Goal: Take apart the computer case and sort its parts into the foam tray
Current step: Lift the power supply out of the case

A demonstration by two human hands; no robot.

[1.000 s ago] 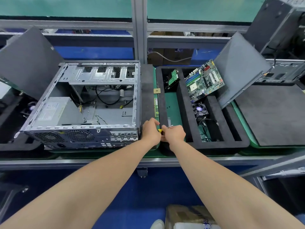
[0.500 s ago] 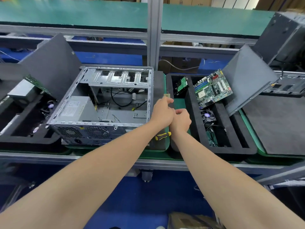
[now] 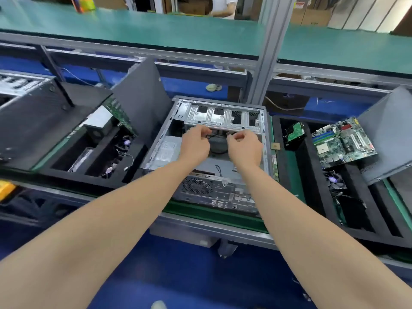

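The green tabletop [image 3: 200,210] carries the open computer case [image 3: 214,190] at the centre of the frame. The black foam tray [image 3: 316,175] lies just beside it on the right, with a motherboard [image 3: 343,141] and a hard drive [image 3: 295,134] inside. Inside the case, the left hand [image 3: 195,146] and right hand [image 3: 245,149] have curled fingers at a black cable [image 3: 217,152] under the drive cage [image 3: 223,118]. Whether either grip is clamped on the cable cannot be told because of blur.

Left hand [image 3: 196,144] and right hand [image 3: 244,149] are blocking the cables [image 3: 217,150] under the drive cage [image 3: 223,119]. Fingers [image 3: 204,130] are curling, but blur is hiding whether they're gripping anything. Forearms [image 3: 145,197] are covering part of the case [image 3: 214,192] rear. Right edge is cropping the tray [image 3: 312,170].
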